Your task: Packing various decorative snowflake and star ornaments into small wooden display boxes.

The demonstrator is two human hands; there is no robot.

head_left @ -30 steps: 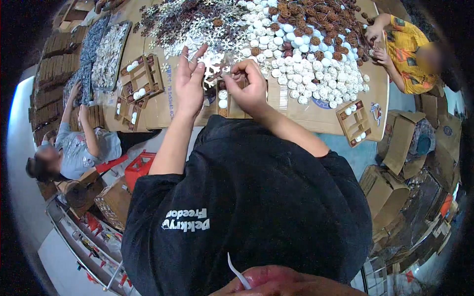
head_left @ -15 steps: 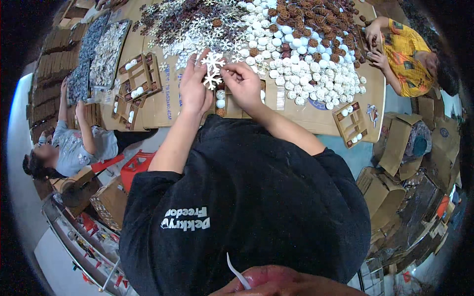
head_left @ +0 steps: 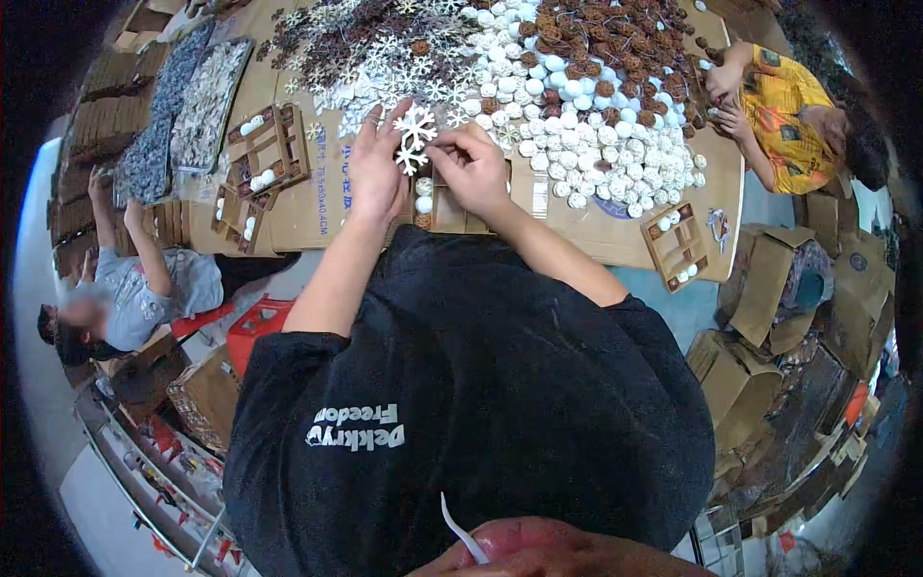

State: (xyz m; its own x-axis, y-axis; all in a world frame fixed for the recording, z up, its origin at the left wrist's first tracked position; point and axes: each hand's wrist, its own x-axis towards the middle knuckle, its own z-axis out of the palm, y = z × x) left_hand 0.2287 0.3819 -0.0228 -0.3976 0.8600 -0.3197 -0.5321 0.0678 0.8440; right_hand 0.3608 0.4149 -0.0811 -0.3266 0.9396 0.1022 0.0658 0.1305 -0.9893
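Two white snowflake cutouts (head_left: 413,135) are held up one beyond the other between my hands, over the near edge of the table. My left hand (head_left: 377,173) has its thumb side against them, fingers pointing away from me. Closed in a pinch, my right hand (head_left: 474,173) has thumb and forefinger at the right edge of the snowflakes. Below the hands is a compartmented wooden tray (head_left: 450,213), partly hidden, with white balls (head_left: 424,195) along its left side.
Snowflake pieces (head_left: 385,62), white woven balls (head_left: 615,159) and brown woven balls (head_left: 615,38) are heaped beyond my hands. More wooden trays (head_left: 288,144) stand left, another tray (head_left: 663,252) right. Co-workers sit at both sides: a grey shirt (head_left: 187,284), a yellow shirt (head_left: 784,115).
My hands stay at nearly the same place with the snowflakes, which have turned slightly. The left co-worker's arms have shifted left, and the whole view has moved a little.
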